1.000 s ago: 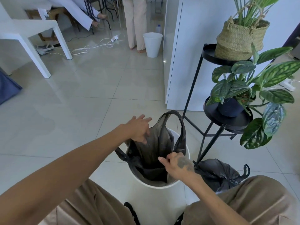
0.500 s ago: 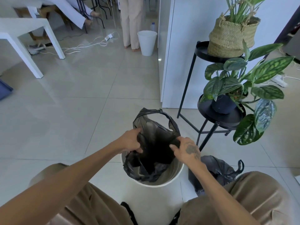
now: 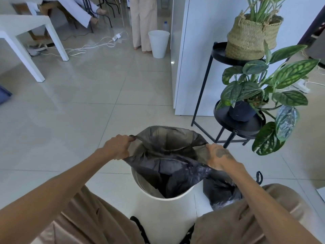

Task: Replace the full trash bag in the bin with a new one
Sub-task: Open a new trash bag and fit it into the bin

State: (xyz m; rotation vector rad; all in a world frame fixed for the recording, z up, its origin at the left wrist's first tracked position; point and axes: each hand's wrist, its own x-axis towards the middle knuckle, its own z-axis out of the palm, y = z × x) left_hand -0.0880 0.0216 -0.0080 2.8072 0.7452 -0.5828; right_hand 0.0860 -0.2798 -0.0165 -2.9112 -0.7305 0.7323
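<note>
A white round bin (image 3: 163,212) stands on the tiled floor between my knees. A new dark, see-through trash bag (image 3: 168,161) hangs into it, its mouth stretched wide over the bin's far rim. My left hand (image 3: 117,147) grips the bag's left edge. My right hand (image 3: 219,158) grips the right edge. The tied full black trash bag (image 3: 219,189) lies on the floor to the right of the bin, partly hidden by my right arm.
A black two-tier plant stand (image 3: 235,124) with a leafy plant and a woven basket pot (image 3: 251,36) stands close on the right. A white cabinet (image 3: 197,59) is behind it. Farther back are a second white bin (image 3: 158,44), a person's legs (image 3: 143,23), floor cables and a white table (image 3: 26,32).
My hands have pulled apart, so the bunched bag has gone from a narrow upright bundle to a wide mouth spread over the bin.
</note>
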